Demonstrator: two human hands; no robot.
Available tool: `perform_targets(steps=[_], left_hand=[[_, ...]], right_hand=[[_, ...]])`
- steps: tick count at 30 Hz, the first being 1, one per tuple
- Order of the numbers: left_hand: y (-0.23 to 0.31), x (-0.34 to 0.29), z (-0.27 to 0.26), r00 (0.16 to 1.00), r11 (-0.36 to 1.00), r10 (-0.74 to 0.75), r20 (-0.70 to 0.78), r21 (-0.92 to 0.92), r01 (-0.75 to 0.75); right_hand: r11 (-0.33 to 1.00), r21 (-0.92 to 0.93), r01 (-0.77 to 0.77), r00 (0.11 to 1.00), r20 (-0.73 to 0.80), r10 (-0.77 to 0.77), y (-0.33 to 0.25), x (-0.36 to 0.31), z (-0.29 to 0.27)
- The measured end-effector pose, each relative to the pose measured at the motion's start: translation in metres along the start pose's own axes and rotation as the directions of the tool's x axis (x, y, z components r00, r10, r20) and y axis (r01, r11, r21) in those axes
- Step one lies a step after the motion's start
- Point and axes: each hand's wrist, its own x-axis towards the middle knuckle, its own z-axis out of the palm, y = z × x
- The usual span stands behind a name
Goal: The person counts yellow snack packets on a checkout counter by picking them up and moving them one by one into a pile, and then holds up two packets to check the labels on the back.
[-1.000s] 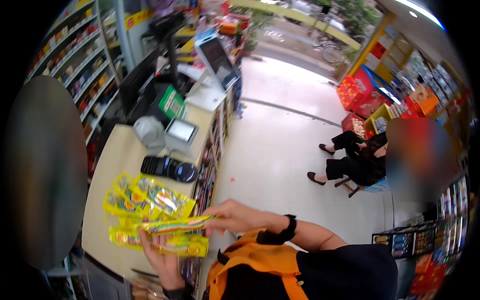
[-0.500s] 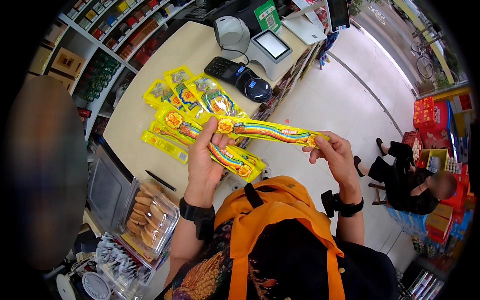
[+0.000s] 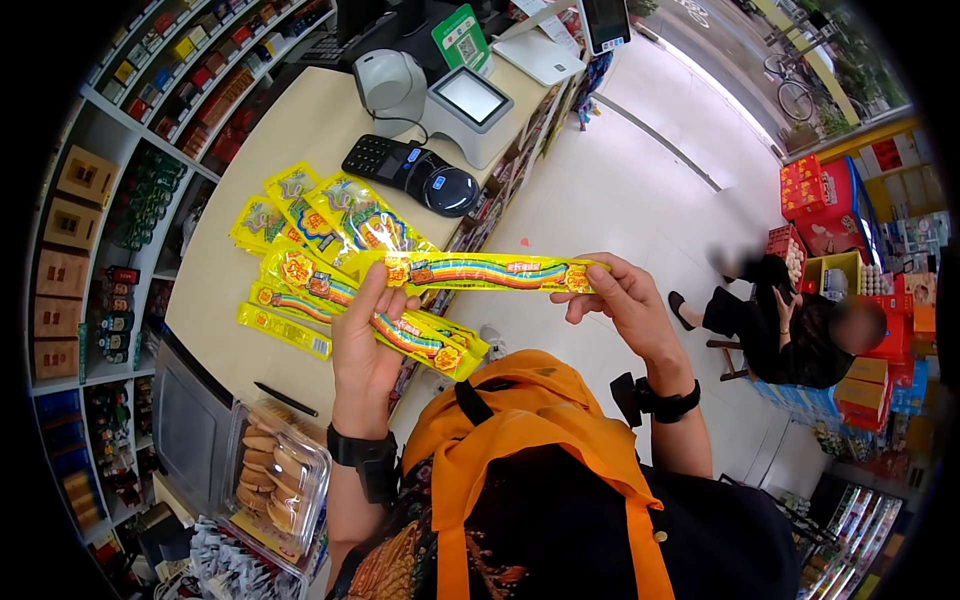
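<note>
A long, narrow yellow candy packet (image 3: 485,273) with a wavy rainbow band stretches level between my hands. My left hand (image 3: 368,340) pinches its left end between thumb and fingers. At the other end, my right hand (image 3: 628,305) grips the packet with thumb and fingertips. Below my left hand, more long candy packets (image 3: 340,286) overlap in a pile that reaches past the counter edge. Wider yellow candy bags (image 3: 360,212) lie fanned out just beyond. A small yellow packet (image 3: 284,330) is at the near left of the pile.
On the counter (image 3: 215,290) are a card terminal (image 3: 385,160), a scanner stand (image 3: 390,85), a screen device (image 3: 470,105), a black pen (image 3: 286,398) and a clear box of biscuits (image 3: 278,470). A seated person (image 3: 785,320) is at the right, near stacked boxes. Shelves line the left.
The view has swung, so the counter sits further left. The packet between my hands has turned from slanting down rightward to nearly level. Both hands keep hold of it.
</note>
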Motion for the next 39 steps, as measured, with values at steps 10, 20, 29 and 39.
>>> perform_targets(steps=[10, 20, 29, 39], left_hand=[[-0.006, 0.002, 0.007, 0.996, 0.998, -0.053, 0.069, 0.017, 0.052], [-0.005, -0.003, 0.005, 0.999, 0.999, -0.034, 0.024, -0.005, 0.034], [-0.011, -0.013, 0.001, 0.994, 0.994, 0.026, 0.110, 0.104, -0.038], [-0.027, -0.017, 0.018, 0.984, 0.982, 0.000, 0.179, 0.187, -0.034]], right_hand=[[1.000, -0.011, 0.013, 0.992, -0.122, -0.014, 0.007, -0.008, -0.001], [1.000, -0.024, -0.017, 0.997, -0.076, 0.015, -0.001, -0.007, 0.001], [0.991, -0.137, 0.002, 1.000, 0.010, -0.001, 0.000, -0.020, -0.011], [0.893, -0.450, -0.004, 0.979, 0.179, 0.095, -0.028, -0.039, 0.013]])
